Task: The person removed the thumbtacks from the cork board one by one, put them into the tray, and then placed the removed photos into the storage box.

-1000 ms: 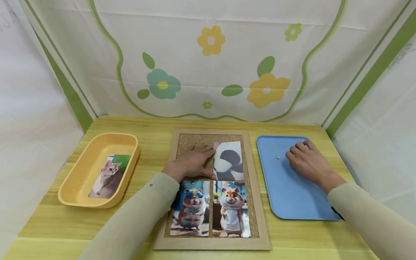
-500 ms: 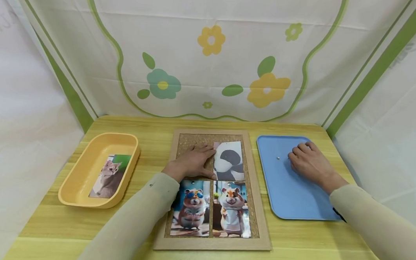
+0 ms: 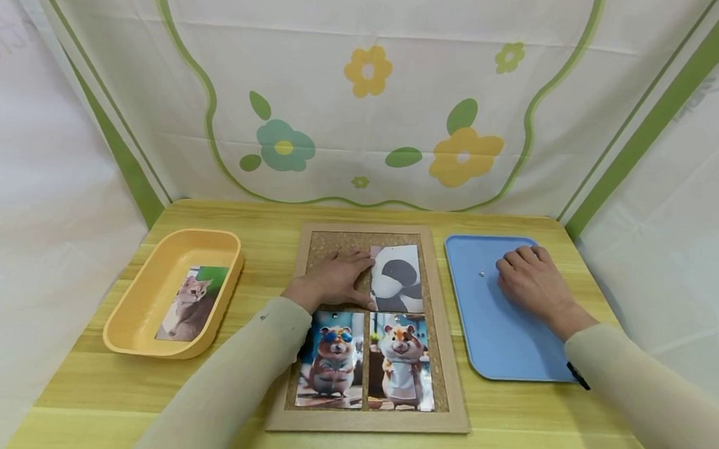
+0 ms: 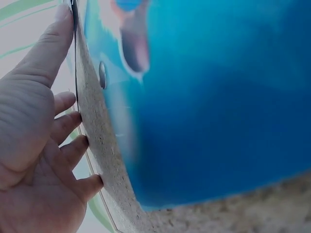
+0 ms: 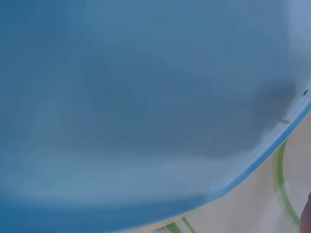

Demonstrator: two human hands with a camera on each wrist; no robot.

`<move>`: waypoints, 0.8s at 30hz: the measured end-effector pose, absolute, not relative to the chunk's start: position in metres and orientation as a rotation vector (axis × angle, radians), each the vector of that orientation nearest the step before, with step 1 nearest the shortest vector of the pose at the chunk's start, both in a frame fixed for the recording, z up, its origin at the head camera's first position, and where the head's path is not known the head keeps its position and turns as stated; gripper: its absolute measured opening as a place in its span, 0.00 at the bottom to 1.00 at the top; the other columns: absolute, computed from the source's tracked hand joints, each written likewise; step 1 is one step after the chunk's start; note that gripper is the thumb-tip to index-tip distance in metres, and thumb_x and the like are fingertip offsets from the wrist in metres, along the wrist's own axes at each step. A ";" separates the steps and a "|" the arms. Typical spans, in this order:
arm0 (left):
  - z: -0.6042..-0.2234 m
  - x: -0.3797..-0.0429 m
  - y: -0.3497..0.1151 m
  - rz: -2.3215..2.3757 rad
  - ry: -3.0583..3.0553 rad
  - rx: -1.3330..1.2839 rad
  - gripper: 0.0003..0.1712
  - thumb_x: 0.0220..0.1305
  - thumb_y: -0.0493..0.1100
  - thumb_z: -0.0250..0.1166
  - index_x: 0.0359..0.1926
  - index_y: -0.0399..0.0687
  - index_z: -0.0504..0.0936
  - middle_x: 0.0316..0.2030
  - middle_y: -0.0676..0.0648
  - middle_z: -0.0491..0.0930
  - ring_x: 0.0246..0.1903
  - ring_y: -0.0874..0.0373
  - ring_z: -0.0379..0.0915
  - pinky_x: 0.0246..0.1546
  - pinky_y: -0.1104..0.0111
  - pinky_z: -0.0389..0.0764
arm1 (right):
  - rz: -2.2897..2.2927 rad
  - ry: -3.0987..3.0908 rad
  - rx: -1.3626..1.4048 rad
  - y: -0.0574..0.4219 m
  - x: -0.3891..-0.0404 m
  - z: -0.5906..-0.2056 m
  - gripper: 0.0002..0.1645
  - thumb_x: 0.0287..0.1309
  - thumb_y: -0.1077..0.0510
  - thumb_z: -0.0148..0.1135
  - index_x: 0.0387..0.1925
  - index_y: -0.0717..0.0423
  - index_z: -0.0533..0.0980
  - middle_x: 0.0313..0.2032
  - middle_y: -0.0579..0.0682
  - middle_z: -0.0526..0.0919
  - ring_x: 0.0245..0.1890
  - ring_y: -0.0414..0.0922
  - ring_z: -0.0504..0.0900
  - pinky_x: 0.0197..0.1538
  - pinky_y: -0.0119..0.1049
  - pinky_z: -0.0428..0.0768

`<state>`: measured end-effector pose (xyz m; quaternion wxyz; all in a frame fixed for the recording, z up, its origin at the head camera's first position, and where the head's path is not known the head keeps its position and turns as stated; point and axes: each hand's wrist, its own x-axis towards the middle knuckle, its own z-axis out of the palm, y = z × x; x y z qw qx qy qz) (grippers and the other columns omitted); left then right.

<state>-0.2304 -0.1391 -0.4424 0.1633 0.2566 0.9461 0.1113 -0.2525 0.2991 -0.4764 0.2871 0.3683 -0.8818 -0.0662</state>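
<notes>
I see little change; the left hand, fingers wide, touches the panda card right of centre. The right hand curls over the blue tray (holding anything? I can't tell); work seems paused.

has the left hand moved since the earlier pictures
No: against the wooden frame, the left hand lies in the same place, with no visible shift either way.

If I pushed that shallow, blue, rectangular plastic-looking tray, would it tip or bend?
The tray would probably slide rather than tip, since it lies flat on the yellow wooden table. Its even rim suggests stiffness. The small, silvery piece lying on it might shift.
</notes>
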 end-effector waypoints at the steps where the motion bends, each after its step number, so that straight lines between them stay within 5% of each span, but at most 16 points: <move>1: -0.442 -0.230 -0.139 0.331 2.696 0.730 0.61 0.61 0.78 0.66 0.84 0.55 0.57 0.85 0.50 0.50 0.84 0.49 0.40 0.83 0.43 0.42 | -0.156 -2.357 0.972 0.297 -0.252 -0.476 0.34 0.79 0.48 0.26 0.33 0.63 0.75 0.34 0.62 0.80 0.40 0.64 0.77 0.50 0.63 0.76; 8: -0.440 -0.230 -0.141 0.458 2.735 0.715 0.41 0.76 0.68 0.58 0.80 0.53 0.65 0.81 0.48 0.61 0.82 0.48 0.51 0.83 0.45 0.48 | -0.051 -2.360 0.893 0.278 -0.245 -0.468 0.10 0.68 0.58 0.55 0.35 0.62 0.77 0.37 0.61 0.83 0.42 0.64 0.78 0.51 0.64 0.75; 12: -0.438 -0.230 -0.139 0.584 2.756 0.637 0.31 0.82 0.57 0.57 0.78 0.52 0.70 0.77 0.47 0.68 0.79 0.47 0.60 0.80 0.49 0.61 | -0.003 -2.373 0.848 0.264 -0.239 -0.464 0.08 0.60 0.60 0.67 0.36 0.62 0.78 0.38 0.61 0.83 0.42 0.63 0.79 0.49 0.63 0.75; 18: -0.432 -0.230 -0.137 0.760 2.738 0.467 0.28 0.84 0.50 0.55 0.78 0.50 0.70 0.74 0.44 0.72 0.76 0.44 0.66 0.75 0.48 0.69 | 0.050 -2.470 0.827 0.237 -0.230 -0.459 0.11 0.61 0.58 0.70 0.41 0.61 0.82 0.43 0.60 0.85 0.45 0.63 0.80 0.46 0.62 0.76; 24: -0.428 -0.234 -0.142 0.974 2.732 0.378 0.24 0.85 0.45 0.51 0.75 0.44 0.74 0.70 0.41 0.76 0.71 0.43 0.71 0.71 0.47 0.74 | 0.107 -2.701 0.778 0.209 -0.220 -0.453 0.16 0.69 0.53 0.67 0.50 0.61 0.84 0.52 0.60 0.86 0.53 0.62 0.81 0.54 0.64 0.77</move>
